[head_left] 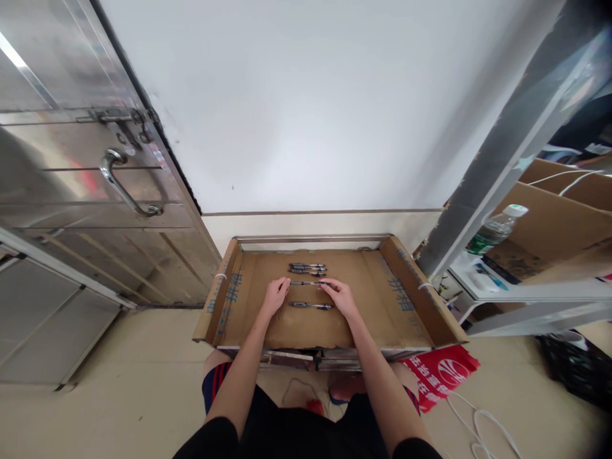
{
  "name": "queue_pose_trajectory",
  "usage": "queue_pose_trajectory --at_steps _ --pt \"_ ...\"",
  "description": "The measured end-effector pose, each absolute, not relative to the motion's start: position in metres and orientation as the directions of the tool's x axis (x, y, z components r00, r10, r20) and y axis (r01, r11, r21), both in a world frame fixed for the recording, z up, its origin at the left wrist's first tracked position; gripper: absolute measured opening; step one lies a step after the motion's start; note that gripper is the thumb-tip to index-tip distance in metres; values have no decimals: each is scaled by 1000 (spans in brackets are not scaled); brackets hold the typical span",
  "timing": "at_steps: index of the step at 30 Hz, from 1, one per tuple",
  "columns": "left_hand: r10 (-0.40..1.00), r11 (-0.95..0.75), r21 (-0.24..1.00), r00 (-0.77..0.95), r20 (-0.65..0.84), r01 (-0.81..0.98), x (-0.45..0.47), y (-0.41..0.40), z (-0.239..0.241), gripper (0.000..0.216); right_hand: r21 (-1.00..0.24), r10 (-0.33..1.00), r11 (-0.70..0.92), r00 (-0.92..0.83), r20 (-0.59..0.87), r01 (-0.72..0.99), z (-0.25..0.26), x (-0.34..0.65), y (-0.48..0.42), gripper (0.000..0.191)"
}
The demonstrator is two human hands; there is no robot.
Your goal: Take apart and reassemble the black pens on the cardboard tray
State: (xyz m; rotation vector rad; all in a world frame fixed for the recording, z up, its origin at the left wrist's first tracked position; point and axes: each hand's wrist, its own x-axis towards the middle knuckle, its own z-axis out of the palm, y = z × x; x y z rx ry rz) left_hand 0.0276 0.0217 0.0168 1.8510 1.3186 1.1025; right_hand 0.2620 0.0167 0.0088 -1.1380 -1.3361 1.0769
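My left hand (pixel 278 294) and my right hand (pixel 338 295) pinch the two ends of one slim pen (pixel 305 283), held level just above or on the cardboard. The right end of this pen is dark. Beyond it, a small group of similar pens (pixel 306 269) lies side by side, pointing left to right. Nearer to me, a single pen (pixel 310 305) lies on the cardboard between my wrists. All of this is inside a shallow cardboard-lined tray (pixel 258 331) with raised sides.
A metal door with a handle (pixel 125 183) stands at the left, and a white wall (pixel 306 115) rises behind the tray. To the right, a plastic bottle (pixel 497 231) and an open cardboard box (pixel 559 229) stand on a shelf. A red bag (pixel 442 376) hangs below the tray's right corner.
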Motion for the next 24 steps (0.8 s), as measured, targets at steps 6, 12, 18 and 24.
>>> queue_pose_trajectory --at_steps 6,12,18,24 --pt "951 -308 887 130 280 344 31 23 8 26 -995 994 103 37 102 -16 7 264 18 39" --pt "943 -334 889 111 314 314 29 24 2 24 -995 995 96 13 95 -17 9 263 18 37" --pt "946 -322 865 154 284 385 29 22 9 29 -996 996 92 20 91 -8 9 263 18 42" --pt "952 -304 890 85 293 341 30 22 9 24 -995 995 102 10 102 -3 11 263 18 40"
